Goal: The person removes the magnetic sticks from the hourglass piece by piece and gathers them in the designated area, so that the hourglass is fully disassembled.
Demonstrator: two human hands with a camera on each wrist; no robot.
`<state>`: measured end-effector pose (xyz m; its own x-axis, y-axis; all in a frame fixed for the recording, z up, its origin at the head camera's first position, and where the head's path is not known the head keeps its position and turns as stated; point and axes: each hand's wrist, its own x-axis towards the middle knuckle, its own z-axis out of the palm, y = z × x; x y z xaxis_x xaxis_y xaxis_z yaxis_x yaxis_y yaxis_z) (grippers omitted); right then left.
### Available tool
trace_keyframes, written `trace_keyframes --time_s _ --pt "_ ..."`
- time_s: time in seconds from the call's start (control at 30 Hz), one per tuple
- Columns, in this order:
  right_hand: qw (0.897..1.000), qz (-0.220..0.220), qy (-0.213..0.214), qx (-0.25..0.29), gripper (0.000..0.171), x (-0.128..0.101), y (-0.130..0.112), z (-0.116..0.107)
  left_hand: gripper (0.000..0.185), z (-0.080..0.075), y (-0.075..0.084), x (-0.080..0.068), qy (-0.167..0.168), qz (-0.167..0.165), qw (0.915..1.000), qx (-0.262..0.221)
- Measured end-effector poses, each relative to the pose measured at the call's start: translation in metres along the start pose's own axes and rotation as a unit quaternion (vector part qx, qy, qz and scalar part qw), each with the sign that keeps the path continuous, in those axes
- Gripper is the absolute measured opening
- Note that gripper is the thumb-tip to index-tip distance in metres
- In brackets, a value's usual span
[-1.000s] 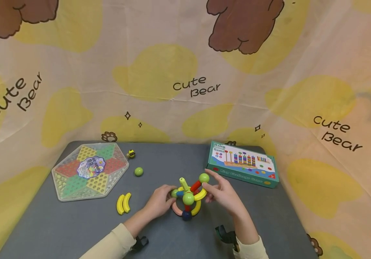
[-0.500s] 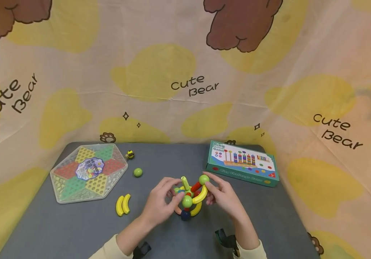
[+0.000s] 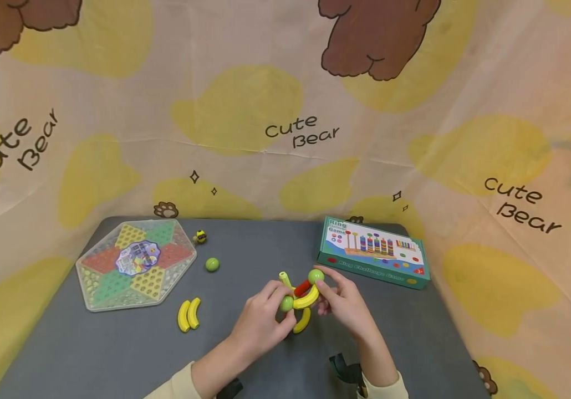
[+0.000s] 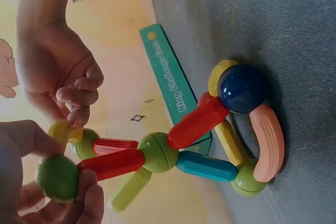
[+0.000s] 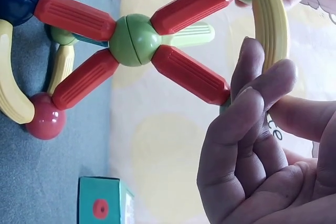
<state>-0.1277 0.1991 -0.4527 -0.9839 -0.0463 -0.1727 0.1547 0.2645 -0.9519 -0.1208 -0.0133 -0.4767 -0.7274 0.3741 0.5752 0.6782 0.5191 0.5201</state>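
Note:
A ball-and-stick toy structure of coloured balls and rods stands on the grey table. A green ball forms its hub, with a dark blue ball, a pink ball and a pink curved rod low down. With fingers and thumb, my left hand grips a front green ball. My right hand pinches the upper right green ball, where a yellow curved rod ends. That rod spans the two held balls. In the head view, my left hand hides much of the lower structure.
Two yellow curved rods and a loose green ball lie to the left. Behind them sits a small bee toy. A hexagonal board-game case is at far left, and a green Ring Challenge Game box at back right.
My left hand has left the structure's left green ball, swung over toward the front, and now grips the front green ball. The right hand has stayed at the upper right ball.

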Motion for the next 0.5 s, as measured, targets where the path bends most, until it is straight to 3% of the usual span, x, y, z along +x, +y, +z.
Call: trace_keyframes --time_s 0.17,0.5 --pt "1.000 -0.005 0.011 -0.004 0.040 -0.0008 0.0002 0.0004 0.029 0.0025 0.0022 0.0050 0.023 0.008 0.9995 0.019" --pt "1.000 -0.005 0.020 -0.001 0.040 0.0000 0.0019 0.0015 0.022 0.0052 0.0030 0.0058 0.023 -0.022 0.9994 -0.010"
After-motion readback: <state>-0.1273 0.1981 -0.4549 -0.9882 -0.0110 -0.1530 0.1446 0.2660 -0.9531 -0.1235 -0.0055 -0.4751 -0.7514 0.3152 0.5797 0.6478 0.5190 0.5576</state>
